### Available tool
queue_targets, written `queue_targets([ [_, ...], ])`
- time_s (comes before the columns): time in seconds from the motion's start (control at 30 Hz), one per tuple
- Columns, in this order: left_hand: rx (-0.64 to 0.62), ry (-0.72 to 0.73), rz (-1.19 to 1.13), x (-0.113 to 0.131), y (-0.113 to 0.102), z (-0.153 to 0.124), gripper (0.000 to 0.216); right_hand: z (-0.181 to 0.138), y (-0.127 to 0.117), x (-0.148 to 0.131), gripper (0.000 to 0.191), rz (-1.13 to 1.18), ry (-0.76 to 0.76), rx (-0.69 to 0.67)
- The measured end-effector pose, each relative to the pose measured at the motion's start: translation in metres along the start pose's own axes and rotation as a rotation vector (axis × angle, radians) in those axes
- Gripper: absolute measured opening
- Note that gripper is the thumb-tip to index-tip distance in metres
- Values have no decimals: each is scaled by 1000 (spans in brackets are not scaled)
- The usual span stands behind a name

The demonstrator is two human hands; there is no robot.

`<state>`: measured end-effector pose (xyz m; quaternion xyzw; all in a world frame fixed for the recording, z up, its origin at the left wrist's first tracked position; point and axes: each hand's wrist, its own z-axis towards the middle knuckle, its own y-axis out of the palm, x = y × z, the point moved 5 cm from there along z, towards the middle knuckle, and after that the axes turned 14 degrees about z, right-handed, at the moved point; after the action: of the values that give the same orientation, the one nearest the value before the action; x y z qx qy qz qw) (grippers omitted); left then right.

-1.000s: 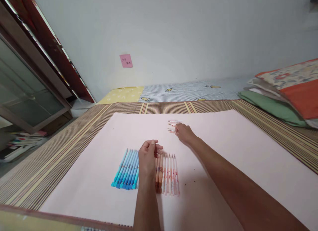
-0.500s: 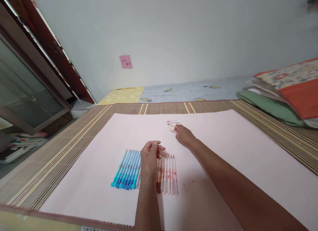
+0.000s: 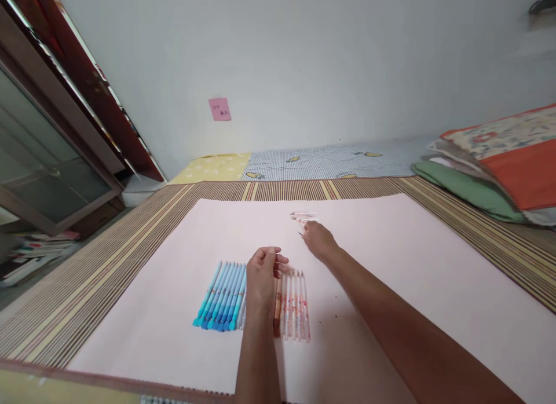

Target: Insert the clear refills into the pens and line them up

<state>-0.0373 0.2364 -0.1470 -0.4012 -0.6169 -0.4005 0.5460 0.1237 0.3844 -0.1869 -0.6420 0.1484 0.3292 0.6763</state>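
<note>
My right hand (image 3: 320, 242) is at the far part of the pink sheet (image 3: 369, 259), its fingers closed on a thin clear pen whose dark tip (image 3: 300, 234) pokes out to the left. Just beyond it lie a few slim clear pens (image 3: 304, 213), side by side. Over the nearer row hovers my left hand (image 3: 263, 268), loosely curled with fingers apart and nothing visible in them. To its left lie several blue pens (image 3: 221, 297). A brown pen (image 3: 277, 311) and several clear pens with reddish patterns (image 3: 296, 305) lie to its right. My left wrist hides the row's middle.
The sheet lies on a striped mat (image 3: 143, 236). Folded cloths and an orange-edged cushion (image 3: 512, 166) are piled at the right. A pink note (image 3: 219, 109) is stuck to the wall. Small dark specks (image 3: 336, 316) dot the sheet near my right forearm.
My right hand has shifted slightly towards me and left, and the pen tip in it has moved away from the other far pens. My left hand has barely moved.
</note>
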Motion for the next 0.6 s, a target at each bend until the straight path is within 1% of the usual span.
queue_targets([
  [0.1,3,0,-2,0,-2,1,30,-1,1,0,20,9,-10,15],
  [0.17,6,-3,0,0,-2,2,30,-5,-1,1,22,26,-30,2],
  [0.27,1,-6,2,0,-1,2,30,-17,-8,5,22,56,-66,-62],
  [0.37,-3,-8,8,0,1,2,30,-38,-19,11,20,73,-85,-132],
  [0.47,2,-20,21,-1,3,1,30,-63,-34,21,23,83,-49,-156],
  [0.6,-3,-25,41,-2,8,-1,29,-92,-46,33,32,131,65,-176],
])
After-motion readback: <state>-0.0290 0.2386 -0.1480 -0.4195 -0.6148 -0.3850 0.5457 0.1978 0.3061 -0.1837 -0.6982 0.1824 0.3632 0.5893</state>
